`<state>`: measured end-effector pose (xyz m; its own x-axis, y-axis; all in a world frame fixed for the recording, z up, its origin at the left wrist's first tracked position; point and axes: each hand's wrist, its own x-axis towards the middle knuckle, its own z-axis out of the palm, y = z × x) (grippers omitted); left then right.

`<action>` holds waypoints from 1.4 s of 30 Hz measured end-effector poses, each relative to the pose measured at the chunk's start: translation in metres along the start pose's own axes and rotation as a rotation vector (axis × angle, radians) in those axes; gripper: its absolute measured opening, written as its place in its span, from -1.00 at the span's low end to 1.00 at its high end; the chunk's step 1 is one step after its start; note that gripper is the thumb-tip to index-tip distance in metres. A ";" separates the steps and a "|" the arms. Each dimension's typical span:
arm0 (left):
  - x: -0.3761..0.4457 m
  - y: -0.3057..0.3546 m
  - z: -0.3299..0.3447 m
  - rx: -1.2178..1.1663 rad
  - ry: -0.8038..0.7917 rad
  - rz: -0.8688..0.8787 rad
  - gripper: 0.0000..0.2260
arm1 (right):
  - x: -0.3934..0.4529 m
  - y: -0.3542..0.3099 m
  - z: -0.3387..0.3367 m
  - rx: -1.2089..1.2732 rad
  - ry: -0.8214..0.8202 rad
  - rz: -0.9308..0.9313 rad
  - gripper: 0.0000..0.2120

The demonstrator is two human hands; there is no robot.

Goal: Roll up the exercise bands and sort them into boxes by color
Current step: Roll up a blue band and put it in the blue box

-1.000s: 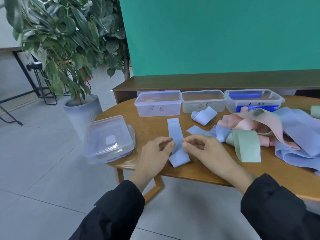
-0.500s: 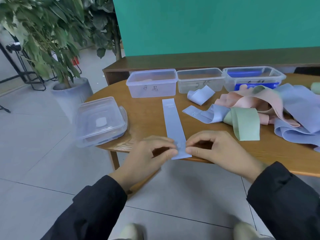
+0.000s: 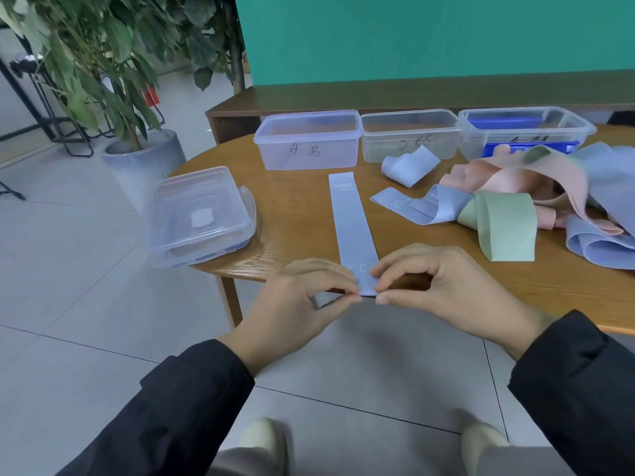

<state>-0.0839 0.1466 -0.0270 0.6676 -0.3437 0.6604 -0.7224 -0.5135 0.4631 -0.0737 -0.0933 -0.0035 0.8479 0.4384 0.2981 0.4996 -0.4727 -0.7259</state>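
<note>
Handwriting in dark marker on the fronts of the three clear plastic boxes is too faint to read, and the rightmost clear box [image 3: 525,132] runs behind the heap of pink, green and light-blue bands [image 3: 536,201], which is itself cut off by the right edge. Fingertips cover the near end of the flat light-blue elastic band [image 3: 350,214], so whether a first fold has been made there cannot be told; pale printed digits near that end are half hidden. This band lies straight as a long smooth strip on the round wood-grain tabletop [image 3: 295,214], its far end pointing at the left clear box [image 3: 309,140] and its near end at the table's front edge. The left hand [image 3: 295,304] pinches the near end between thumb and forefinger, a closed grip on the band, and the right hand [image 3: 443,286] pinches the same end from the other side with curled fingers. The middle clear box [image 3: 409,135] stands between the other two, a loose light-blue band loop [image 3: 409,166] just before it. A stack of clear rounded-corner plastic lids [image 3: 201,218] overhangs the tabletop's left rim. Black sleeves cover both forearms.
</note>
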 end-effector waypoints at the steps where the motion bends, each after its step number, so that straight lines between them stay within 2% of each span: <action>1: 0.000 0.001 0.001 -0.003 -0.008 -0.013 -0.93 | 0.000 0.000 0.000 -0.008 0.003 0.000 -0.91; 9: 0.004 0.014 0.000 -0.075 -0.061 -0.297 -0.94 | 0.003 -0.004 -0.001 0.015 -0.030 0.082 -0.91; 16: 0.019 0.009 -0.002 -0.005 -0.032 -0.284 -0.99 | 0.018 -0.003 -0.002 0.005 0.072 0.038 -0.94; 18: 0.020 0.008 -0.002 0.028 -0.038 -0.293 -0.98 | 0.019 -0.003 -0.002 -0.007 0.056 0.039 -0.93; 22: 0.021 0.009 -0.003 0.031 -0.110 -0.386 -0.94 | 0.019 0.001 -0.004 -0.029 -0.040 0.127 -0.91; 33: 0.039 0.012 -0.008 0.069 -0.297 -0.650 -0.87 | 0.035 -0.001 -0.013 -0.034 -0.115 0.323 -0.88; 37: 0.038 0.008 -0.008 0.058 -0.258 -0.626 -0.85 | 0.039 0.002 -0.013 -0.026 -0.074 0.327 -0.82; 42: 0.033 0.008 -0.008 -0.008 -0.262 -0.442 -0.89 | 0.034 0.004 -0.011 -0.001 -0.145 0.169 -0.88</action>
<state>-0.0694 0.1370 0.0031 0.9315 -0.2810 0.2309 -0.3617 -0.6488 0.6695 -0.0405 -0.0884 0.0104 0.8852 0.4583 0.0801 0.3528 -0.5491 -0.7576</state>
